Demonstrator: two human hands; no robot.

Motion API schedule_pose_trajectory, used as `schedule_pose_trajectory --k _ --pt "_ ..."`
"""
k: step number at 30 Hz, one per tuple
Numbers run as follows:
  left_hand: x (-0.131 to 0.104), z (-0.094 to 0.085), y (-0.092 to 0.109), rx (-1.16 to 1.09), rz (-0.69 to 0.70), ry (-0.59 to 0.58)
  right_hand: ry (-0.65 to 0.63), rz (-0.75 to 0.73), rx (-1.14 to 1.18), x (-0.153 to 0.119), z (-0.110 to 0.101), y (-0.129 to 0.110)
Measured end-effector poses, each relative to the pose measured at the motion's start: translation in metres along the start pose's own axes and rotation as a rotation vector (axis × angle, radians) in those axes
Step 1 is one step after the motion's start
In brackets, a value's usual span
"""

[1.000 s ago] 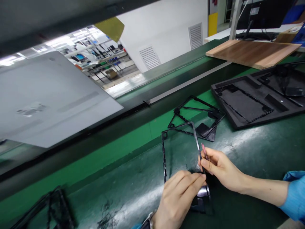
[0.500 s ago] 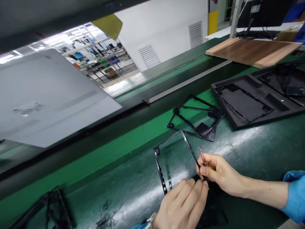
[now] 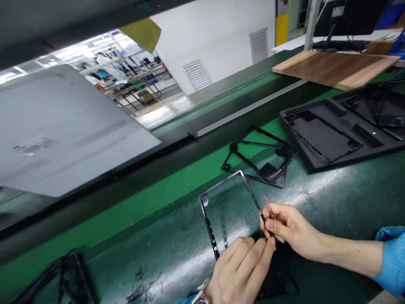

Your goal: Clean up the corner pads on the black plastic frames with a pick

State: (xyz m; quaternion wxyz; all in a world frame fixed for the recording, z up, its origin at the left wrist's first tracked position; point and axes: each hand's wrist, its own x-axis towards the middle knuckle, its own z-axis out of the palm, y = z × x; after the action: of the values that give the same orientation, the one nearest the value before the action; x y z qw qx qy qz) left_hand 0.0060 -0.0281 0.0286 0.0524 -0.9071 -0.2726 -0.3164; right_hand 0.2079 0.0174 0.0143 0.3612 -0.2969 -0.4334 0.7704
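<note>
Passing between the right hand's fingers [image 3: 272,226], the black frame [image 3: 249,191] tilts.

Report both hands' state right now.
Left hand: closed on the thin black frame.
Right hand: closed, pinching the same frame's edge, also holding a small pink tool.

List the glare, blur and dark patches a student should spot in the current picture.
Head view: white glare streaks the green tabletop; far ceiling lights look blown out; black frames at lower left are soft; detail sinks into darkness just right of the left hand.
</note>
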Motion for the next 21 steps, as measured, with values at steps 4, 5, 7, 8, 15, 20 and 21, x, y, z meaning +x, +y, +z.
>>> schedule_pose_trajectory --k 4,5,7,8,15,20,21 --pt "0.003 -0.004 -0.002 -0.028 0.013 -0.090 0.025 -0.010 -0.017 0.001 0.000 0.000" --pt "0.004 -0.006 -0.003 -0.022 0.011 -0.133 0.031 -0.012 -0.021 0.001 0.000 0.000" --pt "0.005 -0.008 -0.004 -0.019 0.007 -0.153 0.045 -0.013 -0.031 0.001 -0.001 0.001" --pt "0.006 -0.008 -0.004 -0.024 0.009 -0.144 0.050 -0.011 -0.037 0.001 -0.001 0.001" --pt "-0.001 0.001 -0.006 -0.101 0.030 -0.136 0.055 0.001 -0.066 0.000 -0.002 0.004" --pt "-0.002 0.001 -0.007 -0.099 0.005 -0.084 0.044 -0.015 -0.067 0.001 -0.002 0.005" --pt "-0.001 -0.002 -0.007 -0.097 -0.002 -0.123 0.042 -0.018 -0.067 0.001 -0.002 0.005"
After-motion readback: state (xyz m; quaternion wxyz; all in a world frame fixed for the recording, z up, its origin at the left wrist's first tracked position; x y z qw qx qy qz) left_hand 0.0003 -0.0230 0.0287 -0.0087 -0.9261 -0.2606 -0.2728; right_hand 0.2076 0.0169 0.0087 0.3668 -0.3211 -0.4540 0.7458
